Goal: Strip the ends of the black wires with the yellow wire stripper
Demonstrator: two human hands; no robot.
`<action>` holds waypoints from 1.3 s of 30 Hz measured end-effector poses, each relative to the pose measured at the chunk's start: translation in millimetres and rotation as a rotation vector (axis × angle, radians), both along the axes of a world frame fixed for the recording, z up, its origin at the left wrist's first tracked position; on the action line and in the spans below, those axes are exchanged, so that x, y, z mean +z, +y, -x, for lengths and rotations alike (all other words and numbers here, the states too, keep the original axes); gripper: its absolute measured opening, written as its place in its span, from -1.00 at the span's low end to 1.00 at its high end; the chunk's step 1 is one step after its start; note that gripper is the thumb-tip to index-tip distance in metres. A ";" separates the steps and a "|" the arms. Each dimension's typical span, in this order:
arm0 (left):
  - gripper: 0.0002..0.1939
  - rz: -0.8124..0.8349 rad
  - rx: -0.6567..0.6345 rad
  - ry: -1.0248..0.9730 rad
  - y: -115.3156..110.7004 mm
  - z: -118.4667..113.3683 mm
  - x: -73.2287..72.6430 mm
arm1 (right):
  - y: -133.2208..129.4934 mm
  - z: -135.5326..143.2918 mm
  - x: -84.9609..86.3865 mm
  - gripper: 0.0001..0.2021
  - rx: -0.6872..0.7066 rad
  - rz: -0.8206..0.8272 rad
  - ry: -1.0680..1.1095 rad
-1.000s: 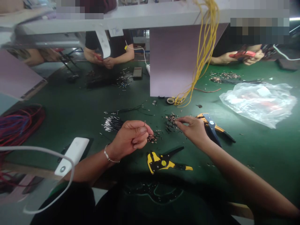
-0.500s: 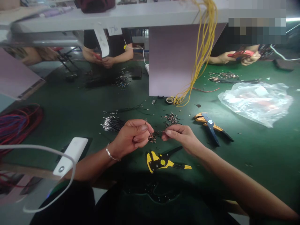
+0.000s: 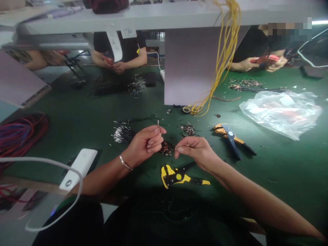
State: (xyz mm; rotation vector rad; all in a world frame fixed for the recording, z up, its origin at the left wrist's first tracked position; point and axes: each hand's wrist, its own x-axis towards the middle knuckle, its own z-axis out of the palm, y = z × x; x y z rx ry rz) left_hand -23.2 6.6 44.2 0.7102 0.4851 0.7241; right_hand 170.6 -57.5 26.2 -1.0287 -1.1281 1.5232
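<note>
My left hand (image 3: 147, 141) is closed in a pinch on a thin wire with a silvery metal terminal (image 3: 158, 122) standing up at its tip. To its right, my right hand (image 3: 191, 148) has thumb and forefinger pressed together; anything between them is too small to make out. Dark wires with copper ends (image 3: 167, 148) lie between the hands. A bundle of black wires with silvery tips (image 3: 120, 134) rests left of my left hand. Small loose metal terminals (image 3: 188, 130) form a pile just beyond my right hand. Nearer my body lies a yellow-and-black wire stripper (image 3: 178, 176).
An orange-and-blue wire stripper (image 3: 230, 136) and a clear plastic bag (image 3: 282, 112) lie to the right. Yellow wires (image 3: 222, 65) hang from the shelf (image 3: 179, 20). At left are a white power bank (image 3: 79, 169) and coiled red wires (image 3: 23, 135). Co-workers' hands hold red tools across the table.
A silvery terminal now shows above my left fingertips, where a thin dark tip stood before. My right hand has shifted slightly left and down, and its fingers no longer show a thin piece sticking out.
</note>
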 end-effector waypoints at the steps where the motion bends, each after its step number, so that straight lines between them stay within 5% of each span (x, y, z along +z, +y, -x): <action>1: -0.89 0.009 0.011 0.003 1.5 -0.9 -1.6 | -0.2 0.1 0.3 -0.92 0.002 0.002 0.005; 7: -0.89 -0.070 0.055 0.096 2.3 -1.9 -8.4 | 1.6 0.1 0.3 -0.88 -0.022 0.037 0.067; 14: -0.79 -0.172 -0.176 0.399 -2.3 -3.4 -13.6 | 3.6 -4.6 -5.9 -0.89 -0.013 0.055 0.082; 20: -0.86 -0.151 -0.188 0.553 -6.0 -4.1 -12.1 | 6.0 -9.3 -9.5 -0.85 0.004 0.090 0.059; 31: -0.87 -0.118 -0.349 0.565 0.8 -3.2 -15.7 | 5.8 -21.5 -10.1 -0.81 0.024 0.143 0.051; 39: -0.85 -0.113 -0.316 0.588 2.4 -2.3 -20.8 | 4.0 -27.3 -15.5 -0.79 0.031 0.134 0.088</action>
